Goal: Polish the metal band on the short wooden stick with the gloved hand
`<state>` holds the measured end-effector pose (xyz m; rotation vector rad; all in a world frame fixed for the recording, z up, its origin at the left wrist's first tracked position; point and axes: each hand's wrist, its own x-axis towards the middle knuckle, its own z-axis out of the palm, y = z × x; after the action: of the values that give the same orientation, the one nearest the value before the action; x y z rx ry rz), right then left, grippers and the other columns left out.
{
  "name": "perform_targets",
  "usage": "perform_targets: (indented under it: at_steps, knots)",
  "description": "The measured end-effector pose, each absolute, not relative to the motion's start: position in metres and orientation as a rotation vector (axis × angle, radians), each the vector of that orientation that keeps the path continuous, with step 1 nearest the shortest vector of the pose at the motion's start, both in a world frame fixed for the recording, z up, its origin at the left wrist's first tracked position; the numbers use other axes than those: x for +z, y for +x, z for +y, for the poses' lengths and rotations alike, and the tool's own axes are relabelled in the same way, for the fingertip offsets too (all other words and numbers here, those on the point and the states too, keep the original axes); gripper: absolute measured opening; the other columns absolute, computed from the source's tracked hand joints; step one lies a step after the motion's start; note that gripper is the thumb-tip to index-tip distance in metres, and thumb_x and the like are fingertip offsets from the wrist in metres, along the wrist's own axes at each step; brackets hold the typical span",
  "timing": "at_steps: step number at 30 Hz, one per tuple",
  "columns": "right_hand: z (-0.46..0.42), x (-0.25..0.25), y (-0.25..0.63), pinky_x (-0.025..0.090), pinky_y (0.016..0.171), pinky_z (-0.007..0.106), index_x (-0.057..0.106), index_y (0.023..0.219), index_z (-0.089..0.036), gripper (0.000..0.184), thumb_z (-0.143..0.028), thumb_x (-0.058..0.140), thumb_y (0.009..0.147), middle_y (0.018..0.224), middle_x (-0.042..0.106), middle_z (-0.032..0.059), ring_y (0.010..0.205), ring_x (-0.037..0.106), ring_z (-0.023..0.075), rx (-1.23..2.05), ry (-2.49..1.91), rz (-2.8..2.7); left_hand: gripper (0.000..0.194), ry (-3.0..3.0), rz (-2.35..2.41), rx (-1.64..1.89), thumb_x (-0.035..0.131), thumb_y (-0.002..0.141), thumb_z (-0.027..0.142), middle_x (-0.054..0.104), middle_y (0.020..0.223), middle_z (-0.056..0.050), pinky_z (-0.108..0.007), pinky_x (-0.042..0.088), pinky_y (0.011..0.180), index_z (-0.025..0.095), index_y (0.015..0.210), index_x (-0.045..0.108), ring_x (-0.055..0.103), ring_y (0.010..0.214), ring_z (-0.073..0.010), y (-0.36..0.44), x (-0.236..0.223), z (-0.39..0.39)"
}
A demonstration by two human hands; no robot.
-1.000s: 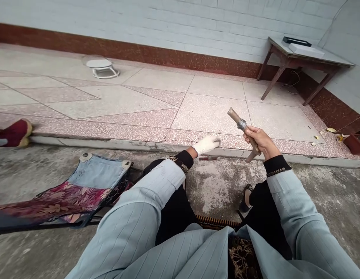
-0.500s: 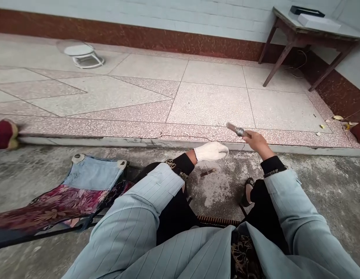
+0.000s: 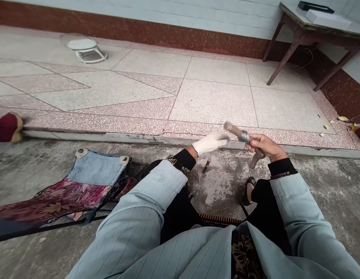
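Observation:
My left hand (image 3: 211,143), in a white knitted glove, is over the edge of the low step. Its fingers are pressed together and curved; anything inside them is hidden. Bare, my right hand (image 3: 265,146) grips a brown, wooden-looking stick (image 3: 234,130) with silver wire coiled round it. One end points up and left toward the gloved fingertips, apart from them or just beyond; another brown part shows below my palm. Some motion blur softens the stick. Below my left hand a short brown piece (image 3: 206,165) shows against the concrete ground.
The tiled step (image 3: 215,100) runs across in front. To my left stands a folding chair (image 3: 97,168) with denim and floral cloth. A white stool (image 3: 86,48) is further back, a wooden table (image 3: 302,33) with boxes at back right. A red shoe (image 3: 7,127) shows at the left edge.
My right hand has turned, and the stick's lower part now shows below the palm. The gloved hand has risen slightly and straightened. The short brown piece has turned to stand more upright in view.

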<state>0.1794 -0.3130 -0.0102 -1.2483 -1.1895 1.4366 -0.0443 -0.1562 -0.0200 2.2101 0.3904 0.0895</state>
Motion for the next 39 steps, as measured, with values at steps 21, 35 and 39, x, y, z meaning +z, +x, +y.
perform_targets:
  at_steps: [21,35,39]
  knots:
    - [-0.309,-0.004,0.17,0.04,0.054,0.023,0.067,0.124,-0.016,0.052,-0.033,0.075,0.075,0.073,0.061,-0.0006,0.059,0.049,0.0097,1.872,-1.288,-1.535,0.022,2.153,0.213,-0.016,0.051,0.085,0.03,0.066,0.084,-0.002,-0.022,0.039,0.065,0.015,0.089,0.067,0.056,0.071,-0.0127,-0.039,-0.023,-0.158]
    - [-0.28,-0.029,0.18,0.036,0.055,0.027,0.07,0.109,-0.015,0.04,-0.037,0.069,0.075,0.065,0.057,0.0002,0.057,0.046,0.0122,0.934,-1.843,-1.122,0.029,2.372,0.378,0.082,0.039,0.091,0.032,0.06,0.074,-0.001,-0.025,0.034,0.059,0.018,0.09,0.065,0.051,0.064,-0.0136,-0.037,-0.03,-0.163]
    - [-0.282,-0.038,0.179,0.036,0.059,0.029,0.075,0.099,-0.022,0.028,-0.037,0.067,0.077,0.082,0.068,0.0057,0.068,0.055,0.0179,0.755,-2.246,-1.461,0.031,2.595,0.392,-0.01,0.042,0.09,0.033,0.067,0.086,-0.004,-0.027,0.034,0.062,0.02,0.1,0.068,0.058,0.074,-0.0179,-0.035,-0.039,-0.166]
